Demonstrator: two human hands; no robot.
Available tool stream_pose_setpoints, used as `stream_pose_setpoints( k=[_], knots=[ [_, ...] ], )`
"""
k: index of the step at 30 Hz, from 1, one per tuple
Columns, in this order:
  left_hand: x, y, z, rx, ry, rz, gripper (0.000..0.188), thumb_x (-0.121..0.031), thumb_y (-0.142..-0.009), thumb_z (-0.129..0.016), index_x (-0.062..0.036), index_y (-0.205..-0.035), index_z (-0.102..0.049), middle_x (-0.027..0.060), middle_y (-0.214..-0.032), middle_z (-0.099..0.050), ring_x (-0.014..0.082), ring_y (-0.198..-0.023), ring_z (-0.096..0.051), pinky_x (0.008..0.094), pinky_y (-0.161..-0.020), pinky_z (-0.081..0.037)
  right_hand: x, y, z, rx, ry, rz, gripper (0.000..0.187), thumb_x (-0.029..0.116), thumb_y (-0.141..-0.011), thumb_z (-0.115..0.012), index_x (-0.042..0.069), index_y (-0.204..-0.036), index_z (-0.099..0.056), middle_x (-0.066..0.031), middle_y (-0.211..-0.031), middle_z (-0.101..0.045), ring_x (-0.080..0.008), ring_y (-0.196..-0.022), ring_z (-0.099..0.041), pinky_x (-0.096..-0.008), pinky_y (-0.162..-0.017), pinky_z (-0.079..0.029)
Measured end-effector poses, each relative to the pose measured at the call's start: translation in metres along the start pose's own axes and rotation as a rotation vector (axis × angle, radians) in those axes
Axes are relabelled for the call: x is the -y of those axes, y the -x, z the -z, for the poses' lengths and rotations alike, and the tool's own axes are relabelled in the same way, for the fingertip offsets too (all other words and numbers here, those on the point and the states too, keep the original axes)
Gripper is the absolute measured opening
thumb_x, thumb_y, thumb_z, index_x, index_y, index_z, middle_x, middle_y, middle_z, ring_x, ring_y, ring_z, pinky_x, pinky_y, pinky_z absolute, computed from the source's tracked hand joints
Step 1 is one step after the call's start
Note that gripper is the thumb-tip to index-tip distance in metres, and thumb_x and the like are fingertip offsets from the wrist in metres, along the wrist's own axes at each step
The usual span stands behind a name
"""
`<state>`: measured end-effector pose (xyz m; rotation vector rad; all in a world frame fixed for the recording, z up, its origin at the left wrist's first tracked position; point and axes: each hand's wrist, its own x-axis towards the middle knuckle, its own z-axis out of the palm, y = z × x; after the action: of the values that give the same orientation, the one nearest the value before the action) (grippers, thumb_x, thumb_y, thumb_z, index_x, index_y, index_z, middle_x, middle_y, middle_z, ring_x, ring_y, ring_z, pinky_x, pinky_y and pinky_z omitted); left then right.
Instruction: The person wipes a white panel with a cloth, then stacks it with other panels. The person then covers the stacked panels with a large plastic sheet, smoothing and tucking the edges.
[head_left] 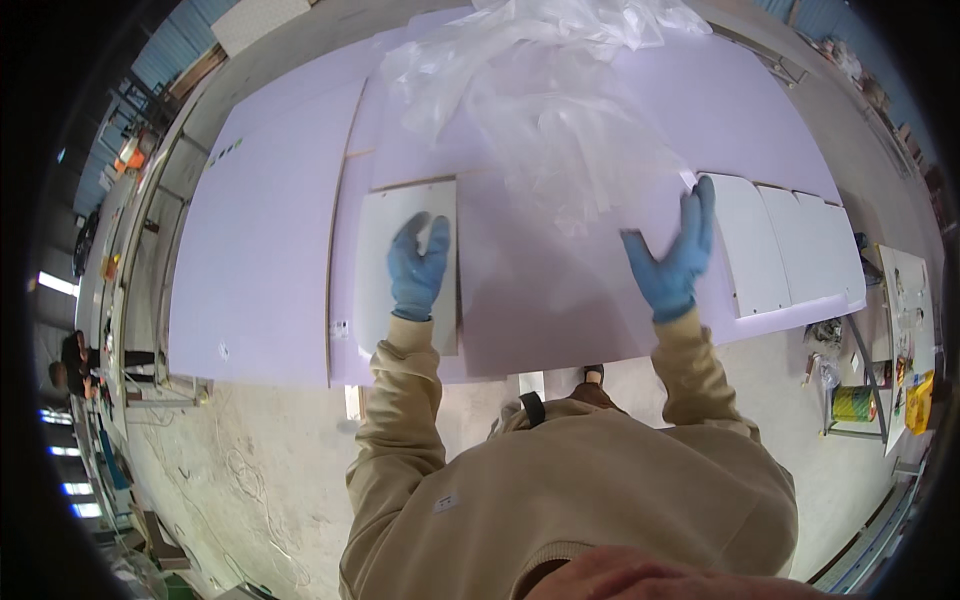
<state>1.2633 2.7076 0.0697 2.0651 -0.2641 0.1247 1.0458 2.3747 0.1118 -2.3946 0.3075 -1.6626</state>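
My left hand (417,264), in a blue glove, is over a white rectangular panel (380,290) lying on the left half of the lavender-topped table (540,320). Its fingers are curved and apart, with nothing visible between them; whether it touches the panel I cannot tell. My right hand (672,250), gloved too, has thumb and fingers spread wide, nothing in it. Just right of it lie several overlapping white panels (760,240) with small dark holes near their corners. Crumpled clear plastic sheeting (550,130) spreads from the far edge toward the table's middle.
Another large lavender sheet (260,220) covers the table's left part. To the right stands a side bench (905,310) with a yellow bag (919,402) and a green-yellow container (853,404) by it. A person (80,362) is far left. Thin cords (255,490) lie on the floor.
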Motion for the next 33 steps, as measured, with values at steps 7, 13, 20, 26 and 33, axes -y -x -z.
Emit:
stream_pose_setpoints(
  k=[7, 13, 20, 26, 33],
  knots=[
    [-0.078, -0.006, -0.132, 0.261, -0.068, -0.009, 0.084, -0.052, -0.095, -0.086, 0.0050, -0.151, -0.061, 0.0275, -0.148, -0.067, 0.0369, -0.138, -0.065, 0.0435, -0.116, -0.051, -0.108, -0.004, -0.120, 0.947, 0.322, -0.467, 0.057, 0.051, -0.098, -0.073, 0.010, -0.137, -0.074, -0.0204, -0.132, -0.076, -0.0405, -0.119, -0.073, -0.0532, -0.103, -0.058],
    [-0.108, 0.008, -0.180, 0.307, 0.440, 0.358, 0.089, -0.048, -0.096, -0.087, 0.0069, -0.157, -0.054, 0.0225, -0.145, -0.067, 0.0327, -0.125, -0.068, 0.0441, -0.109, -0.054, -0.078, -0.012, -0.069, 0.652, -0.250, -0.458, 0.034, 0.036, -0.102, -0.072, 0.006, -0.116, -0.078, -0.0174, -0.095, -0.078, -0.0386, -0.089, -0.076, -0.0495, -0.084, -0.061],
    [-0.147, 0.059, -0.139, 0.865, 1.276, 0.579, 0.052, -0.020, -0.104, -0.074, 0.0069, -0.147, -0.061, 0.0183, -0.130, -0.073, 0.0295, -0.111, -0.074, 0.0396, -0.097, -0.061, 0.022, -0.010, 0.031, 1.210, -0.864, -0.085, 0.027, 0.031, -0.100, -0.075, 0.006, -0.113, -0.076, -0.0141, -0.097, -0.077, -0.0360, -0.086, -0.073, -0.0459, -0.081, -0.059],
    [-0.109, 0.095, -0.031, 0.978, 0.662, 0.272, 0.041, -0.009, -0.103, -0.075, 0.0073, -0.141, -0.069, 0.0105, -0.128, -0.077, 0.0198, -0.117, -0.072, 0.0333, -0.105, -0.057, 0.050, -0.022, 0.072, 1.271, -1.094, -0.019, 0.028, 0.028, -0.101, -0.077, 0.010, -0.122, -0.078, -0.0128, -0.108, -0.081, -0.0350, -0.093, -0.076, -0.0428, -0.082, -0.060],
    [-0.072, 0.090, 0.163, 1.025, 0.502, 0.263, 0.044, 0.005, -0.101, -0.071, 0.0066, -0.145, -0.067, 0.0126, -0.127, -0.079, 0.0176, -0.111, -0.073, 0.0325, -0.098, -0.058, -0.005, -0.032, 0.068, 0.773, -0.519, -0.403, 0.035, 0.021, -0.097, -0.082, 0.006, -0.129, -0.077, -0.0145, -0.122, -0.080, -0.0320, -0.104, -0.077, -0.0394, -0.087, -0.061]
  ],
)
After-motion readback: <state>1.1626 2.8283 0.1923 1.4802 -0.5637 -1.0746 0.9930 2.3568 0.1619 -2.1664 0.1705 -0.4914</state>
